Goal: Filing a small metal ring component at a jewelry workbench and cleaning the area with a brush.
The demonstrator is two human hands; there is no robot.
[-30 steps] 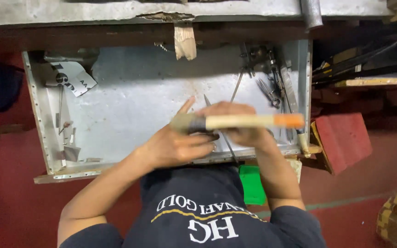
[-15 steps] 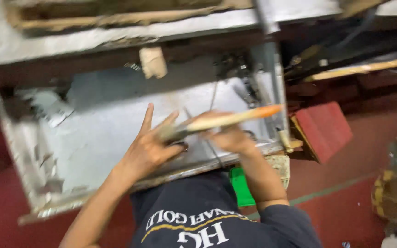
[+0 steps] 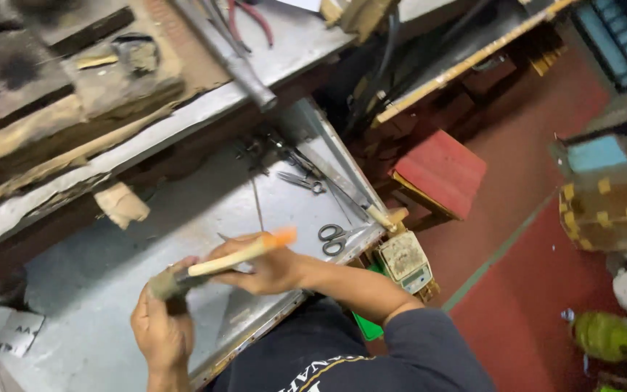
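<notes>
A person leans over a grey metal tray set below a battered workbench, the largest things in view, with a red floor running off toward three o'clock. A red stool stands near the tray's two o'clock corner, and a small cream meter box sits just beside the tray's near corner. Inside the tray, two pairs of scissors lie toward its three o'clock end, well apart from the hands. The paintbrush, pale wooden handle tipped orange, is held above the tray's middle: the right hand grasps the handle, while the left hand, at seven o'clock from it, closes around the dark bristle end. Judging by this, the brush head is being worked by hand; whether it is clean cannot be told.
</notes>
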